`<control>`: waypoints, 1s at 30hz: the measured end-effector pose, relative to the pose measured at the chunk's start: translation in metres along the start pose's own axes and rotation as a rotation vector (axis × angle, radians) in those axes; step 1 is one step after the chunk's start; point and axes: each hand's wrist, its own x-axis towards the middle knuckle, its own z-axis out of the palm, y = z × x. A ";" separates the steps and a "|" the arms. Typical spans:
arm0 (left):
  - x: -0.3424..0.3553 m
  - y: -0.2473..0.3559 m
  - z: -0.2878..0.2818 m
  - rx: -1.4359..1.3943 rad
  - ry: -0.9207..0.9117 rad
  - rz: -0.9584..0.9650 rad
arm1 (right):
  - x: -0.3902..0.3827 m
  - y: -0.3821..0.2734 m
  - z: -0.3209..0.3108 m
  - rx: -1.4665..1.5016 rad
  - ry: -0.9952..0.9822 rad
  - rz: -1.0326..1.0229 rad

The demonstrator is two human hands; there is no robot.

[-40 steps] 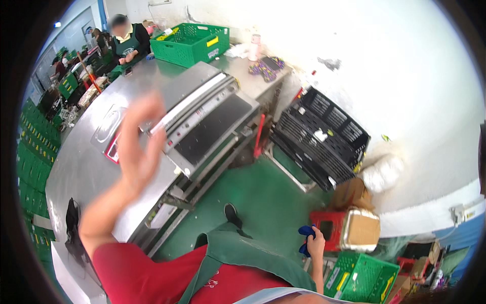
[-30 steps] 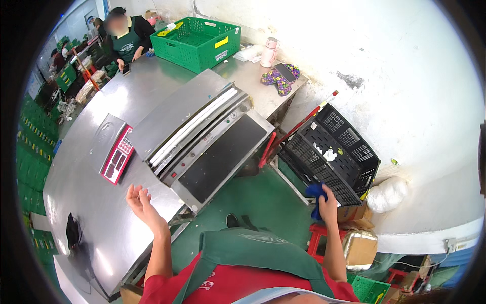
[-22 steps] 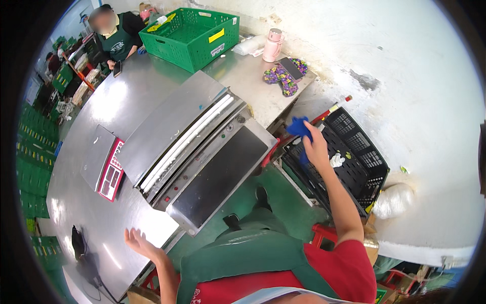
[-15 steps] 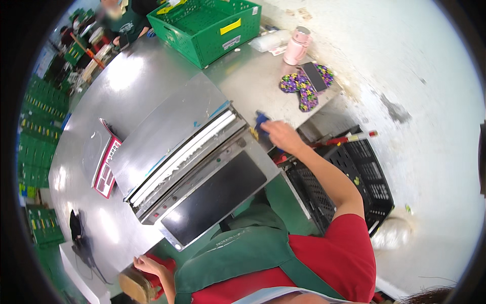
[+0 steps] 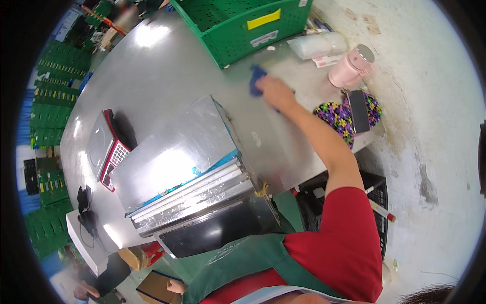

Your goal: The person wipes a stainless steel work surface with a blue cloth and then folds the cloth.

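My right hand (image 5: 277,94) is stretched out over the steel table (image 5: 167,66). It grips a bunched blue cloth (image 5: 256,80) against the tabletop, short of the green crate (image 5: 253,38). Low in the picture hangs my left hand (image 5: 176,287), small and partly cut off by the apron, beside a cardboard box (image 5: 156,288); its fingers look curled in with nothing in them. In front of me stands a film-wrapping machine (image 5: 202,185) with a steel cover, a roller strip and a black plate (image 5: 217,228).
A red and white scale (image 5: 109,149) stands left. Right are a pink flask (image 5: 349,68), a clear plastic bag (image 5: 319,45), and a phone (image 5: 359,111) on purple floral fabric (image 5: 334,117). Below sits a black crate (image 5: 377,195). A red stool (image 5: 152,252) stands lower left.
My right hand has carried the blue cloth from beside the machine farther out across the table, toward the green crate. My view has shifted forward, and my left hand now shows lower down.
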 end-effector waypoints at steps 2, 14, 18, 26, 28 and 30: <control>-0.012 0.033 0.009 -0.161 -0.027 -0.034 | 0.036 0.046 0.023 -0.226 0.343 0.217; -0.025 0.030 0.005 -0.163 -0.144 -0.032 | 0.010 -0.063 0.009 0.396 -0.223 -0.274; -0.025 0.036 0.009 -0.214 -0.214 -0.074 | 0.082 -0.028 0.039 0.134 0.204 -0.111; -0.024 0.024 0.033 -0.327 -0.314 -0.261 | -0.114 -0.071 0.014 0.334 -0.203 -0.549; -0.022 0.021 0.041 -0.343 -0.339 -0.260 | -0.176 -0.100 -0.038 0.325 -0.328 -0.583; -0.006 0.010 0.048 -0.287 -0.379 -0.191 | -0.238 -0.106 -0.058 0.431 -0.290 -0.641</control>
